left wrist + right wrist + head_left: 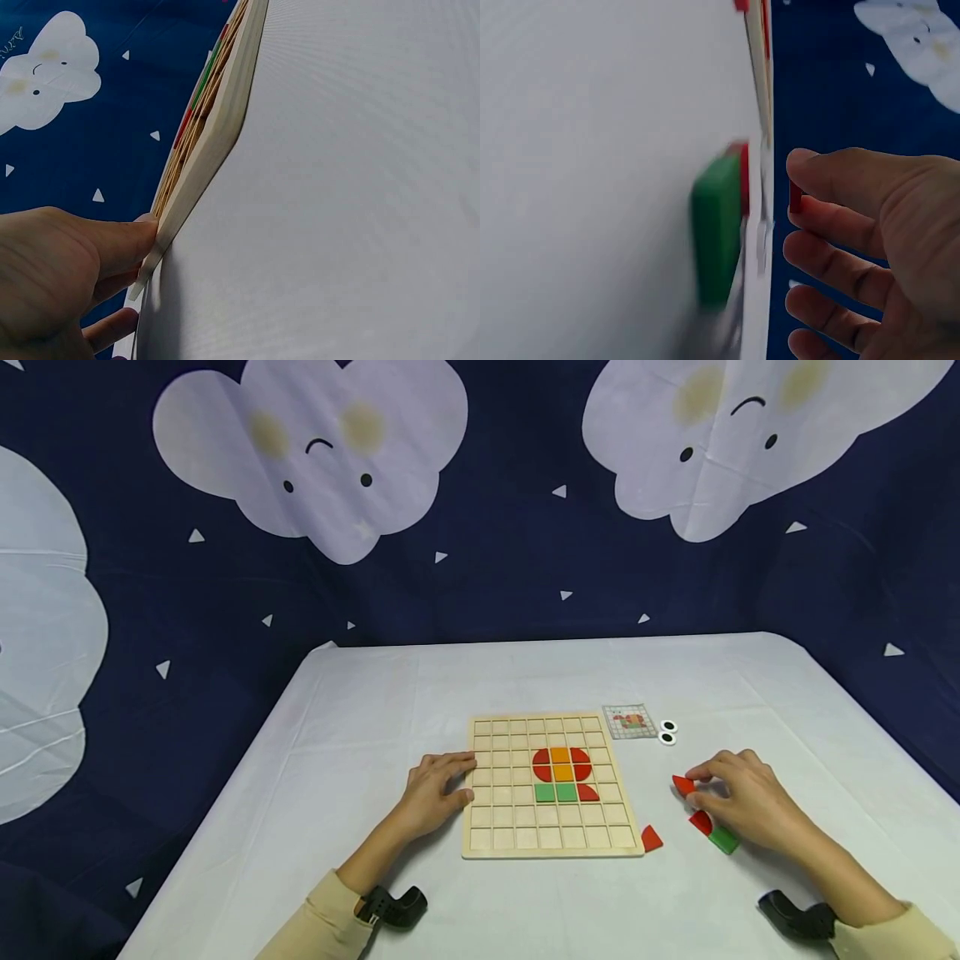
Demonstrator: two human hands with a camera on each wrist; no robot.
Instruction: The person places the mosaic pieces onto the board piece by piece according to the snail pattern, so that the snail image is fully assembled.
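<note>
A wooden grid board (502,839) lies on the white table. Set into its cells are two orange squares (561,764), red quarter-round pieces (542,765) and two green squares (556,792). My left hand (431,793) rests at the board's left side, thumb and fingertips touching the edge; the left wrist view shows the thumb (127,244) against the rim. Right of the board, my right hand (750,802) pinches a red quarter-round piece (682,785) between thumb and forefinger. In the right wrist view that piece (795,196) shows edge-on, raised off the table.
Below the right hand lie another red piece (701,822) and a green block (723,839). A loose red piece (651,838) sits by the board's lower right corner. Behind it are a pattern card (628,722) and two white eye discs (667,732).
</note>
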